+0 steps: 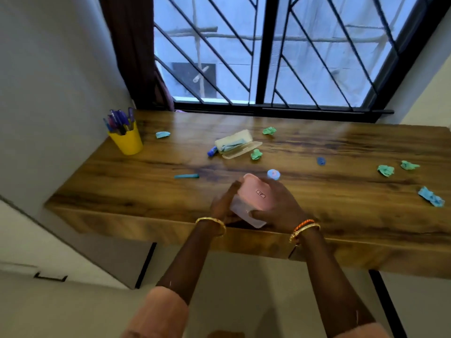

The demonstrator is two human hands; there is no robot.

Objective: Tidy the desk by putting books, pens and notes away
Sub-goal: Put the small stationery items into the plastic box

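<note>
Pink plastic fills both hands near the lower middle of the frame: the left hand and the right hand are clasped around a pink box with a clear base, held just above the front edge of the wooden desk. I cannot tell whether its lid is being pressed shut or pulled off.

Tidying looks barely half done, to my eye. A yellow cup at the upper left already holds a bunch of purple pens. Left out are a clear case lying open in the middle with something blue inside, a blue marker touching its left end, and a teal pen lying flat left of the hands.

Crumpled notes still litter the top. I count seven: four green, two near the open case and two at the far right, and three blue, one by the cup, one small in the right half, one at the right edge. A round blue lid sits just beyond the hands. No books show.
</note>
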